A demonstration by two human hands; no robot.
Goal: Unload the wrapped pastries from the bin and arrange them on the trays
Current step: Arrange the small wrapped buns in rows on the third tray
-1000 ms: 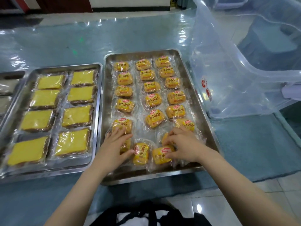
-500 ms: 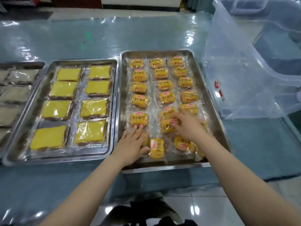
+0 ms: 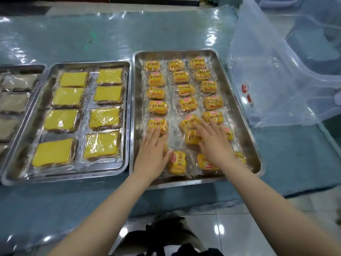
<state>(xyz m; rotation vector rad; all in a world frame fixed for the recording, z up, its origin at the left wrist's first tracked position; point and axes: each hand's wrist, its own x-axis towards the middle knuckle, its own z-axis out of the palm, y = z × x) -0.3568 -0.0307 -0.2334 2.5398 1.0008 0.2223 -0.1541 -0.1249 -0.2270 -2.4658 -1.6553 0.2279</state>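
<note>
Flat, open-fingered, both hands [image 3: 152,154] [image 3: 215,145] cover buns [image 3: 191,137], perhaps hiding another.

We note a blue table covering [image 3: 295,154] under a glossy clear plastic sheet [image 3: 129,30] that reflects light in wrinkled patches at the far side. Near the bottom edge, pale glossy floor tiles [image 3: 230,233] show bright reflections. A dark garment [image 3: 171,237] sits at bottom centre. At the far edge, a dark baseboard [image 3: 153,0] is visible.
</note>
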